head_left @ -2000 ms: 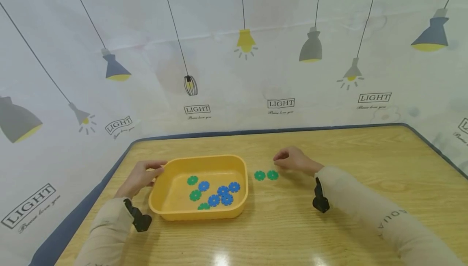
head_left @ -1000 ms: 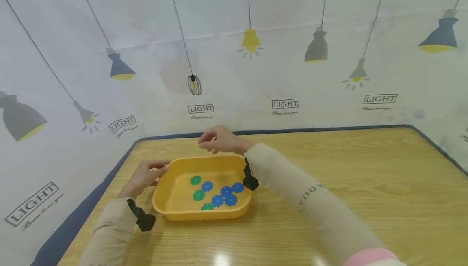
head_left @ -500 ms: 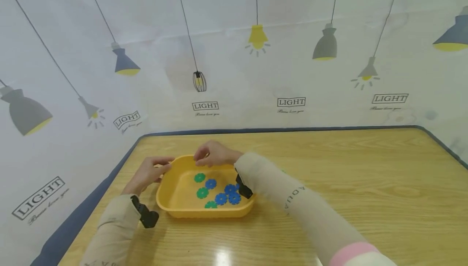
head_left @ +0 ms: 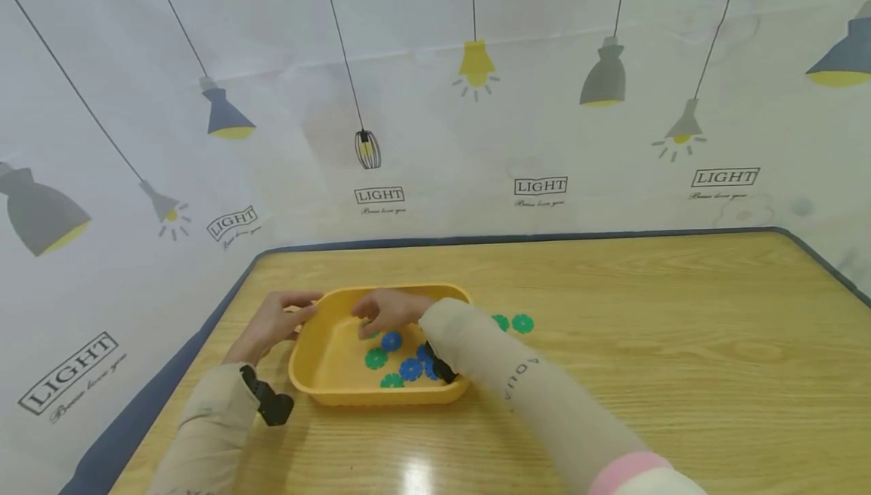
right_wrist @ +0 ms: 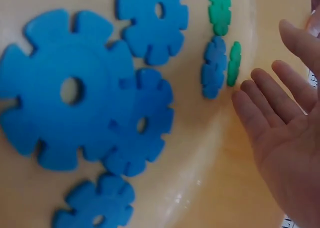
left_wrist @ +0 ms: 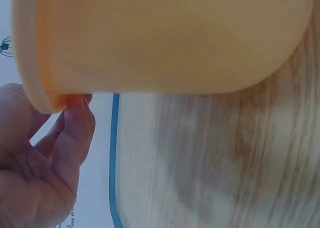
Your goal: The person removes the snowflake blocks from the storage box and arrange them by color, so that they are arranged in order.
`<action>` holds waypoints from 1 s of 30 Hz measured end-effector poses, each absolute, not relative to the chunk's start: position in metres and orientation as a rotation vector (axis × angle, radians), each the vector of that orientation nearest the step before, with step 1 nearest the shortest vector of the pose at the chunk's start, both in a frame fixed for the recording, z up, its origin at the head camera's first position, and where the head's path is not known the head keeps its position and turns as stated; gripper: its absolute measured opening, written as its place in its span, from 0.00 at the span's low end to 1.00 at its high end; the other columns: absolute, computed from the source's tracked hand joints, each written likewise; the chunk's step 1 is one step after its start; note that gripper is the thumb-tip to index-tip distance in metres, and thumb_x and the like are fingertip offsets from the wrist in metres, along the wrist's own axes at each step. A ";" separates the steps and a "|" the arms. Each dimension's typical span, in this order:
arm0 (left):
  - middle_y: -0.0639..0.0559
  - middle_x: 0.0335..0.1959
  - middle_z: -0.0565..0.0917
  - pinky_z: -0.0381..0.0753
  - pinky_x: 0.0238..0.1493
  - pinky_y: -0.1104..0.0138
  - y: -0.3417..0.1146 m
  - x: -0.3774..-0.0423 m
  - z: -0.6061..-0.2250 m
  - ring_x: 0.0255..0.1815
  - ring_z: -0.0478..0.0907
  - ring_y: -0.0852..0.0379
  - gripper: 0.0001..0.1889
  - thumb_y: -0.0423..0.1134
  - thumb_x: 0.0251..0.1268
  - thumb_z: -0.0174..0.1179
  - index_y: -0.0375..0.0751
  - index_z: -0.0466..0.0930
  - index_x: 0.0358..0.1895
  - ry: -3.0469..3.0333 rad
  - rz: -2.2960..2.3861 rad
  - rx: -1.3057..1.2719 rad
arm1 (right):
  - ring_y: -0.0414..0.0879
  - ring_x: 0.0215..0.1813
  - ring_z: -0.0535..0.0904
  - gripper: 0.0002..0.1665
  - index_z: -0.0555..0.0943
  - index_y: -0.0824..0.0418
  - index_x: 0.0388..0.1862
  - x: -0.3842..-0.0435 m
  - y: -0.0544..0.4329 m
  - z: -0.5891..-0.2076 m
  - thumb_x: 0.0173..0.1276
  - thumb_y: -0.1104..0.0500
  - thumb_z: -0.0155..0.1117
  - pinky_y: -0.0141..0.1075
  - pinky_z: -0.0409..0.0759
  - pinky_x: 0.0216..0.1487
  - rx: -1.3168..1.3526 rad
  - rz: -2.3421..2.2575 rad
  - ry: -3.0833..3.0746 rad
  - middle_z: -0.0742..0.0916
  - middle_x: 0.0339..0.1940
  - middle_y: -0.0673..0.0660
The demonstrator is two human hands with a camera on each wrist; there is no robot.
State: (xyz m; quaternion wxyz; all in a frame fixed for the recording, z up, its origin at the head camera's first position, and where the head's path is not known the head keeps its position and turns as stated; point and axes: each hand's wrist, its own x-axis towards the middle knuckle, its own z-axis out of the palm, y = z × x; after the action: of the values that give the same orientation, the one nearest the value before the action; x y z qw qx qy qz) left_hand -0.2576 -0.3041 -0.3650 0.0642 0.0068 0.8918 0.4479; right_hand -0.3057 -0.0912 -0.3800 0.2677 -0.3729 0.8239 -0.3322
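My left hand (head_left: 271, 325) pinches the left rim of a shallow yellow plastic tub (head_left: 367, 397); in the left wrist view thumb and fingers lie on either side of that rim. Inside the tub lie notched plastic discs, several blue (head_left: 410, 369) and some green (head_left: 376, 358). My right hand (head_left: 391, 310) reaches down into the tub, over a green disc that it partly covers. Seen from the right wrist, its fingers (right_wrist: 265, 95) are loosely extended with nothing between them, beside the edge of a green disc (right_wrist: 234, 63). The right cuff hides some blue discs.
Two green discs (head_left: 522, 323) lie on the wooden table (head_left: 653, 374) right of the tub, one partly behind the right sleeve. A wall covering printed with lamps (head_left: 476, 64) rises behind the table's dark far edge.
My right hand has moved left from beside the two green discs on the table, over the tub's back rim, then down inside. My left hand has stayed at the rim.
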 end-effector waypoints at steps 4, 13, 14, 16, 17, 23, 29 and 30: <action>0.37 0.45 0.74 0.79 0.31 0.65 -0.304 -0.257 -0.366 0.37 0.75 0.55 0.19 0.33 0.63 0.50 0.30 0.68 0.57 2.695 1.340 0.011 | 0.47 0.60 0.67 0.30 0.67 0.65 0.61 -0.306 -0.093 -0.388 0.60 0.59 0.60 0.31 0.65 0.57 -1.038 -0.872 2.220 0.72 0.60 0.57; 0.37 0.45 0.75 0.79 0.31 0.64 -0.304 -0.258 -0.365 0.38 0.75 0.54 0.19 0.33 0.63 0.50 0.29 0.68 0.57 2.695 1.349 0.006 | 0.45 0.57 0.70 0.27 0.70 0.66 0.58 -0.307 -0.095 -0.393 0.58 0.63 0.62 0.27 0.67 0.53 -1.085 -0.844 2.229 0.75 0.56 0.57; 0.37 0.45 0.75 0.79 0.31 0.64 -0.304 -0.258 -0.365 0.37 0.74 0.54 0.19 0.33 0.63 0.51 0.29 0.68 0.57 2.692 1.354 0.007 | 0.45 0.57 0.70 0.27 0.71 0.66 0.57 -0.307 -0.095 -0.394 0.57 0.64 0.63 0.27 0.68 0.52 -1.090 -0.850 2.229 0.76 0.56 0.57; 0.37 0.44 0.75 0.79 0.31 0.64 -0.303 -0.258 -0.365 0.37 0.74 0.54 0.19 0.33 0.63 0.51 0.29 0.68 0.56 2.691 1.358 0.017 | 0.45 0.55 0.72 0.27 0.72 0.66 0.56 -0.307 -0.096 -0.396 0.55 0.66 0.64 0.26 0.69 0.51 -1.106 -0.855 2.236 0.77 0.54 0.57; 0.37 0.44 0.75 0.79 0.30 0.64 -0.303 -0.258 -0.365 0.36 0.74 0.54 0.19 0.34 0.63 0.51 0.29 0.68 0.56 2.690 1.357 0.021 | 0.45 0.54 0.72 0.26 0.73 0.66 0.55 -0.307 -0.096 -0.396 0.55 0.66 0.64 0.26 0.69 0.50 -1.118 -0.844 2.246 0.78 0.53 0.57; 0.38 0.45 0.75 0.79 0.31 0.64 -0.303 -0.259 -0.365 0.36 0.75 0.55 0.19 0.35 0.64 0.51 0.31 0.69 0.57 2.692 1.323 -0.013 | 0.47 0.50 0.74 0.23 0.75 0.67 0.52 -0.306 -0.096 -0.397 0.55 0.67 0.64 0.28 0.71 0.47 -1.190 -0.803 2.268 0.80 0.48 0.58; 0.39 0.45 0.74 0.79 0.31 0.64 -0.303 -0.258 -0.367 0.37 0.74 0.55 0.19 0.35 0.64 0.50 0.31 0.68 0.57 2.700 1.316 -0.027 | 0.39 0.38 0.74 0.19 0.79 0.67 0.46 -0.308 -0.097 -0.403 0.54 0.67 0.65 0.24 0.71 0.38 -1.281 -0.777 2.285 0.83 0.40 0.57; 0.39 0.44 0.74 0.79 0.31 0.64 -0.302 -0.258 -0.367 0.37 0.74 0.55 0.19 0.35 0.64 0.51 0.31 0.69 0.57 2.700 1.322 -0.030 | 0.39 0.37 0.74 0.18 0.79 0.67 0.46 -0.308 -0.097 -0.403 0.54 0.66 0.65 0.24 0.71 0.38 -1.275 -0.773 2.291 0.83 0.39 0.57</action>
State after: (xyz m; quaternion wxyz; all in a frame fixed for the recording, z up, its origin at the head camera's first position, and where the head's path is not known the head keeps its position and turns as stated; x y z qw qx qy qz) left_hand -0.2580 -0.3024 -0.3666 0.0675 -0.0099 0.8960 0.4388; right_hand -0.3081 -0.0969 -0.4032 0.2027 -0.4568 0.8207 -0.2769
